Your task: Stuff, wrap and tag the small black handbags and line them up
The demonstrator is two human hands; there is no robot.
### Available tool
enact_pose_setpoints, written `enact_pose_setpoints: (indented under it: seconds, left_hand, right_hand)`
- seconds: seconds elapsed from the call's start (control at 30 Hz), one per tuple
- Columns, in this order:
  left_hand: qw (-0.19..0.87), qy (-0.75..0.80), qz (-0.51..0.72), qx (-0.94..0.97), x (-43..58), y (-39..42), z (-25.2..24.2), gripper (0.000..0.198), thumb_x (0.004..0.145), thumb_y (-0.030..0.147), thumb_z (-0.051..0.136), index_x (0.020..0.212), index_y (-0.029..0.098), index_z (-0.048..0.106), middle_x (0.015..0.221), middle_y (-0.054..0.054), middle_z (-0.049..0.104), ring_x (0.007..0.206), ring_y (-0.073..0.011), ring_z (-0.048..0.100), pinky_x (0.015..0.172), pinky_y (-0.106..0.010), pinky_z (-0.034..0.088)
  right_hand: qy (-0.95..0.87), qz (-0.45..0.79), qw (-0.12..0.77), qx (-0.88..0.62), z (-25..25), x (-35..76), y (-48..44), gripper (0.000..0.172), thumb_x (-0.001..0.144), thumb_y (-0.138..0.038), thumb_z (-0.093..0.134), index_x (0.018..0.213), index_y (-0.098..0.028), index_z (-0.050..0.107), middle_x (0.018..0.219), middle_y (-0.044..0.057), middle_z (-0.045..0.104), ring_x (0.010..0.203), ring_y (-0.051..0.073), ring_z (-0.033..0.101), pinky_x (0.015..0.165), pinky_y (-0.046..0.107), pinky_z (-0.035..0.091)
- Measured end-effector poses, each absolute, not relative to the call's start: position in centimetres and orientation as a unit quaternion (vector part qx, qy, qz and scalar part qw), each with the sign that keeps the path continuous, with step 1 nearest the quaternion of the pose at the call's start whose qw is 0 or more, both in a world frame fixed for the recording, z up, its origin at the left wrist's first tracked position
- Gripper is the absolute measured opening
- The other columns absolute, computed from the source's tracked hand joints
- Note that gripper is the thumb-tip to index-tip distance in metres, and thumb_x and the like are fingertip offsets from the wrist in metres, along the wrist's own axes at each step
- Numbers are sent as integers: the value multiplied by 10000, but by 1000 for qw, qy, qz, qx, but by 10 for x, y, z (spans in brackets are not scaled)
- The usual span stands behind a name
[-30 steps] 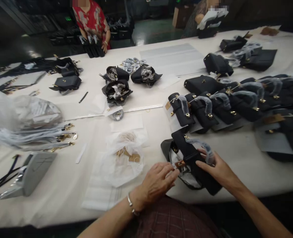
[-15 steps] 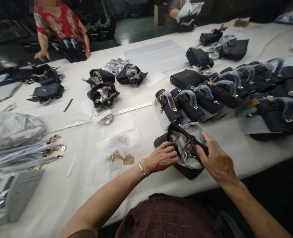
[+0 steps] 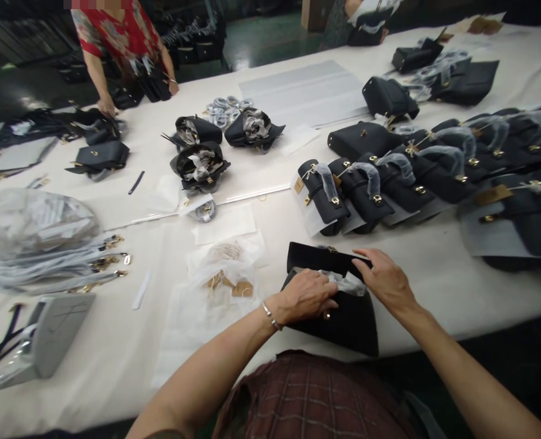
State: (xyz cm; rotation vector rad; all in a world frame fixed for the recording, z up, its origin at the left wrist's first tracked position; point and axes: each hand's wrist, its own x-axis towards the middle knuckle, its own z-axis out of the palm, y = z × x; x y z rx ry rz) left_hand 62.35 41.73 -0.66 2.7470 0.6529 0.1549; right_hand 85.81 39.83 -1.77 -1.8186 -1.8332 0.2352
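Note:
A black handbag (image 3: 343, 323) lies at the table's front edge with its flap (image 3: 316, 255) raised on the far side. Crumpled grey stuffing paper (image 3: 352, 284) shows in its opening. My left hand (image 3: 307, 296) rests over the opening, fingers bent onto the bag and paper; what its fingertips grip, if anything, is hidden. My right hand (image 3: 384, 274) holds the right end of the flap between thumb and fingers. A silver bracelet is on my left wrist.
Rows of black bags (image 3: 325, 195) with wrapped handles stand at the right. Left of my hands lie a clear bag of tags (image 3: 227, 274), wrapped straps (image 3: 60, 274) and a grey case (image 3: 64, 323). Open stuffed bags (image 3: 201, 167) sit farther back. A person in red (image 3: 119, 36) stands across the table.
The bag has been turned, so its front now faces me and its flap stands at the back. My right hand has moved from the handle area to the flap's end. The view has shifted slightly.

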Motion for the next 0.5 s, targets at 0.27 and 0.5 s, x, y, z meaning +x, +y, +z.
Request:
enact_pose_setpoints:
  seconds: [0.27, 0.5]
  left_hand:
    - [231, 364, 110, 896, 618, 414, -19, 465, 914, 584, 559, 1093, 159, 504, 1033, -73, 608, 929, -216, 594, 774, -319, 476]
    - [175, 393, 89, 898, 601, 385, -24, 461, 944, 618, 438, 868, 185, 576, 847, -44, 640, 826, -223, 576, 729, -344, 428]
  right_hand:
    - [-799, 169, 211, -537, -28, 821, 370, 279, 976, -427, 492, 1019, -201, 651, 932, 67, 680, 883, 215, 630, 816, 368, 517]
    - [-787, 170, 263, -531, -47, 803, 352, 230, 973, -371, 524, 930, -186, 654, 861, 61, 653, 812, 199, 598, 770, 342, 487]
